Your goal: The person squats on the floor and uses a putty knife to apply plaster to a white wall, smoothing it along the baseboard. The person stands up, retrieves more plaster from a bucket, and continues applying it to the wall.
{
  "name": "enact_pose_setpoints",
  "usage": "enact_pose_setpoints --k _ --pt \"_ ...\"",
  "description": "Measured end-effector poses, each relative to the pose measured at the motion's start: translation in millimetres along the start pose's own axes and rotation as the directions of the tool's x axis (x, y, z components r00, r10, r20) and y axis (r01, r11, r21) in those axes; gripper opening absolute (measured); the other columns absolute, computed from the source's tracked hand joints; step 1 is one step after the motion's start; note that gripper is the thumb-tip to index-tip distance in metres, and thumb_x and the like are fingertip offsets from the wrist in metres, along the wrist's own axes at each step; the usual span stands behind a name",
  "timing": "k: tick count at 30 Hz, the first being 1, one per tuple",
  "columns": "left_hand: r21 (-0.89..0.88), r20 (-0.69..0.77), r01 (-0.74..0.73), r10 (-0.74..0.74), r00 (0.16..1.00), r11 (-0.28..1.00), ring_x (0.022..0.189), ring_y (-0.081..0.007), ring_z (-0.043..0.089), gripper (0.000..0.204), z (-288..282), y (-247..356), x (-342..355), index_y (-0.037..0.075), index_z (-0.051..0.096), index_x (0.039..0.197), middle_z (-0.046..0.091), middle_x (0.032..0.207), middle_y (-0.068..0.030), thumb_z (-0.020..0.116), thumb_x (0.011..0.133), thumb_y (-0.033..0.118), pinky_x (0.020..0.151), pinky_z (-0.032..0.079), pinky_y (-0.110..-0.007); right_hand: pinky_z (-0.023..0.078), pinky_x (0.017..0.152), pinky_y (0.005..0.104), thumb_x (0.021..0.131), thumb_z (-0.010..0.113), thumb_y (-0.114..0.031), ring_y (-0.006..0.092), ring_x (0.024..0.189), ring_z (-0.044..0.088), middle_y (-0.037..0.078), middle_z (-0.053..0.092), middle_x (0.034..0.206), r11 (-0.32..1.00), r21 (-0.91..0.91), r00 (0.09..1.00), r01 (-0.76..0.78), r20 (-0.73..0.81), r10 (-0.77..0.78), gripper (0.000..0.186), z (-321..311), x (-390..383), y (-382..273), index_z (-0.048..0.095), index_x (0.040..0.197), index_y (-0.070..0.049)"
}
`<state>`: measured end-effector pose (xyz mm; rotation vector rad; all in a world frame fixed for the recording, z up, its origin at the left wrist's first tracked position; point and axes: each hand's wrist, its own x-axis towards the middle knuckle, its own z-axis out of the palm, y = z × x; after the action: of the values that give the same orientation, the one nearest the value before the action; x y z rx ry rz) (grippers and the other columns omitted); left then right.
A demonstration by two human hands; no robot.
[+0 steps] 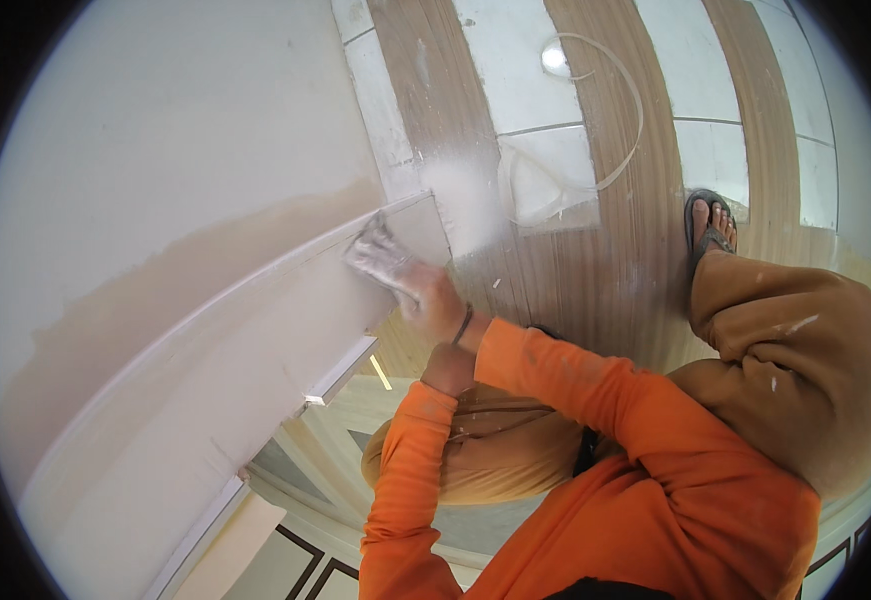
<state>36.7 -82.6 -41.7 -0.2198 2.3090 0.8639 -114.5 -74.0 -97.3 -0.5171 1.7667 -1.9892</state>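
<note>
My right hand [405, 275], coated in white dust and blurred, presses on the pale side face of a long wall ledge [285, 290], near its far end. Its fingers look closed against the surface; whatever lies under them is hidden. A dark band circles the right wrist. Just below that wrist is my left hand [450, 369], mostly covered by the right forearm, so its fingers do not show. Both arms wear orange sleeves. A patch of white powder [465, 205] lies on the floor beside the ledge's end.
Brownish damp-looking plaster [205, 250] borders the ledge on the grey wall [205, 120]. A looped pale strip or cable [639, 120] lies across the striped wood-and-tile floor [545, 270]. My sandalled foot [712, 225] stands at right. A white-edged board [343, 370] juts out under the ledge.
</note>
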Motion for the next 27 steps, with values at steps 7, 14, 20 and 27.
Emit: enact_pose_setpoints --k 7,14,20,27 --pt "0.139 0.302 0.221 -0.254 0.919 0.965 0.108 -0.0393 0.063 0.051 -16.0 37.0 15.6 0.005 0.056 0.130 0.068 0.112 -0.0216 0.061 0.092 0.040 0.092 0.049 -0.049 0.044 0.108 0.0391 0.083 0.050 0.006 0.0341 0.128 0.054 0.021 0.056 0.137 0.992 0.058 0.992 -0.108 0.074 0.104 0.056 -0.3 28.9 -55.1 0.057 0.136 -0.006" --pt "0.132 0.321 0.200 -0.233 0.918 0.971 0.108 -0.0392 0.063 0.058 -9.3 26.4 16.5 0.006 0.049 0.138 0.068 0.111 -0.0215 0.060 0.093 0.041 0.092 0.049 -0.049 0.042 0.110 0.0392 0.086 0.046 0.005 0.0345 0.131 0.053 0.019 0.051 0.145 0.986 0.164 0.999 -0.035 0.032 0.030 0.059 1.6 -7.2 -51.0 0.051 0.143 -0.009" --pt "0.061 -0.069 -0.088 0.093 0.993 0.994 0.100 -0.0382 0.066 0.052 40.8 -21.8 -6.1 0.003 0.053 0.130 0.070 0.107 -0.0200 0.057 0.093 0.040 0.086 0.051 -0.050 0.043 0.109 0.0380 0.087 0.051 0.002 0.0379 0.128 0.053 0.021 0.056 0.136 0.988 0.137 0.995 0.066 0.068 -0.076 0.051 2.3 21.4 -92.9 0.056 0.137 -0.005" --pt "0.169 0.472 0.319 -0.361 0.804 0.932 0.109 -0.0362 0.063 0.058 -20.3 38.9 25.9 0.004 0.050 0.137 0.066 0.117 -0.0208 0.057 0.093 0.040 0.090 0.051 -0.047 0.051 0.097 0.0390 0.088 0.052 0.002 0.0339 0.115 0.064 0.024 0.062 0.126 0.991 0.083 0.989 -0.103 0.114 0.094 0.047 -13.2 5.5 -34.1 0.059 0.134 -0.004"
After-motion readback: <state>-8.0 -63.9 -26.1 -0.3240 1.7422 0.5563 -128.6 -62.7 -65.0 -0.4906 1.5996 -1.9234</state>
